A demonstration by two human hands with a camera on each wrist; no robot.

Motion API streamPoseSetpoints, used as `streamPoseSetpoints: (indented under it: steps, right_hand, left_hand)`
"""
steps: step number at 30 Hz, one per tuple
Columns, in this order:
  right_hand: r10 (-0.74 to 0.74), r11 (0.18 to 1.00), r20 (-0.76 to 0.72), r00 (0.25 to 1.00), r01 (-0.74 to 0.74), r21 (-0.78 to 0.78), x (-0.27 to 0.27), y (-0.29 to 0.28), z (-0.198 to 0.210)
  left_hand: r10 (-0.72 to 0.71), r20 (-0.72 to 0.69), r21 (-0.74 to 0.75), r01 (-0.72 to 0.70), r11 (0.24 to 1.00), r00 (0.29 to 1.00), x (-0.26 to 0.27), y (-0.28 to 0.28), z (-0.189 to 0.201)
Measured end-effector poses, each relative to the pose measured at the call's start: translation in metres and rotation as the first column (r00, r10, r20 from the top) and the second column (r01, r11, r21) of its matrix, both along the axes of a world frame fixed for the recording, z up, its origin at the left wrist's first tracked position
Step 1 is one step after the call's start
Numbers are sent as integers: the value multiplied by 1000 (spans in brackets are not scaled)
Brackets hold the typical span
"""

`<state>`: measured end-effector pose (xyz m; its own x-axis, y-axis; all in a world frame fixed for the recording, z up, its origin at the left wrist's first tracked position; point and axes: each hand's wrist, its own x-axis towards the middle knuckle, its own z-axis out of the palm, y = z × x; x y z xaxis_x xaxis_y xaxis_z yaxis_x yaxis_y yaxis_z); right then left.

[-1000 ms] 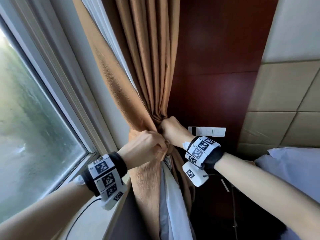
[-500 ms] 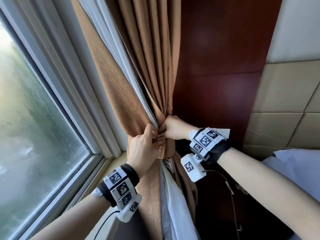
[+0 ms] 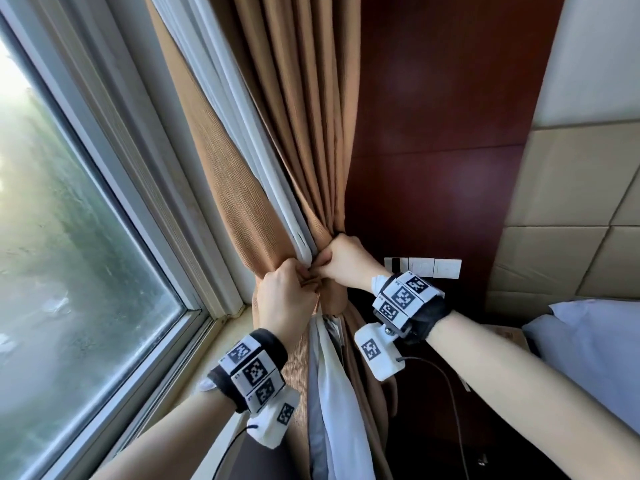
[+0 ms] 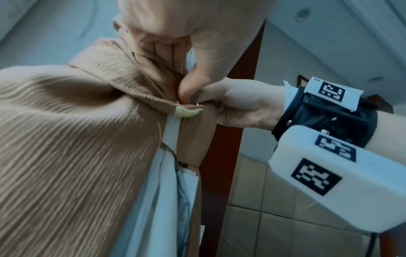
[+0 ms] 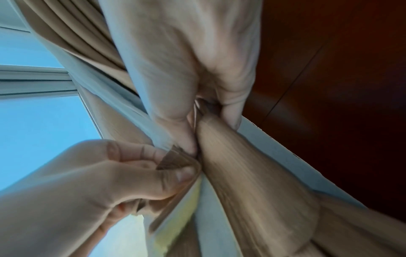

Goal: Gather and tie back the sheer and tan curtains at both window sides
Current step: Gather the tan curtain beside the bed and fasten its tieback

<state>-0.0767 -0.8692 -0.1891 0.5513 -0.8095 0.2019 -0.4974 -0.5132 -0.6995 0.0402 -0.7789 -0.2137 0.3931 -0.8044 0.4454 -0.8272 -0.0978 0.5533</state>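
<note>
— Overhead first: what of the tan curtain (image 3: 221, 188)?

— Gathered to a waist beside the window (image 3: 69, 237), pleats fanning upward against the dark wood panel (image 3: 433, 150). Sheer curtain (image 3: 242, 109) sandwiched between the tan folds above, spilling out white below the waist.

— And the hands?

— Left hand (image 3: 284, 299) and right hand (image 3: 346, 261) knuckle to knuckle at that waist, both clenched on tan fabric. Marker-covered bands strapped round both wrists. Wall switches (image 3: 426, 268) just behind the right wrist; pillow (image 3: 588, 341) off to the far right.

— Now from the left wrist?

— Looking up along the ribbed tan curtain (image 4: 66, 139). Tan tie band (image 4: 140, 93) wrapped across the bundle, its frayed end meeting the left thumb tip (image 4: 186, 87). Right hand (image 4: 239, 107) curled round the bundle from the far side, gripping it. Sheer curtain (image 4: 167, 200) hanging pale beneath.

— Pale scrap under the band's end?

— Yellowish, tucked at the crossing; cannot tell what.

— Finally, from the right wrist?

— Blurred. Right hand (image 5: 175, 69) wrapped round the bunched tan curtain (image 5: 252, 182), fingers closed on it. Left hand (image 5: 98, 182) pinching a folded tan end between thumb and fingers, right against the bundle. Sheer curtain (image 5: 105, 87) running in pale strips on either side.
</note>
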Motion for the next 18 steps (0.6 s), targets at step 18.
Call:
streamPoseSetpoints:
  steps: [18]
  right_hand:
    - [141, 959, 142, 980, -171, 224, -18, -12, 2]
  left_hand:
    - [-103, 324, 227, 29, 974, 940, 3, -20, 23]
